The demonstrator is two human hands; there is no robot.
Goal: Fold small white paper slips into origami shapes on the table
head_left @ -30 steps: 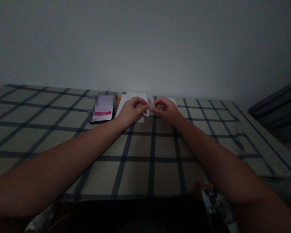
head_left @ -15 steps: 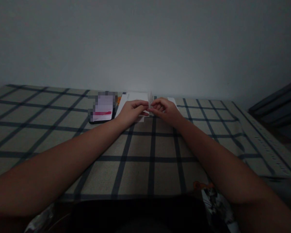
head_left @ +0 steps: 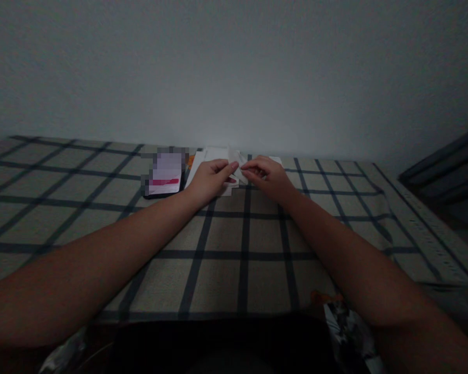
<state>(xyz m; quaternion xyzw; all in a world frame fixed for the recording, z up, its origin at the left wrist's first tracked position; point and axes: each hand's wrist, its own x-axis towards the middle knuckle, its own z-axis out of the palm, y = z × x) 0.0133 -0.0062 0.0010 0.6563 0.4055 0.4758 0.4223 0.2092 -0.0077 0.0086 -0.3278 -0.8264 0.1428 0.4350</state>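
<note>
A sheet of thin white paper (head_left: 234,155) stands up in a fold between my two hands. My left hand (head_left: 215,176) is closed on it, the thumb pressed over its edge. From the other side my right hand (head_left: 265,174) pinches the paper's right edge between thumb and fingertips. Under and behind my left hand lie more white sheets (head_left: 194,167), flat on the checked cloth. Another white piece (head_left: 276,160) shows just behind my right hand, mostly hidden by it.
A phone (head_left: 166,174) with a lit, partly blurred screen lies left of the papers, with something orange (head_left: 191,160) beside it. The checked cloth (head_left: 222,275) covers the table up to the grey wall (head_left: 234,72). Crumpled shiny wrapping (head_left: 351,332) sits below the near edge.
The upright paper has swung left and opened into a wider fold. My left thumb has shifted up onto it, while both arms stay nearly where they were.
</note>
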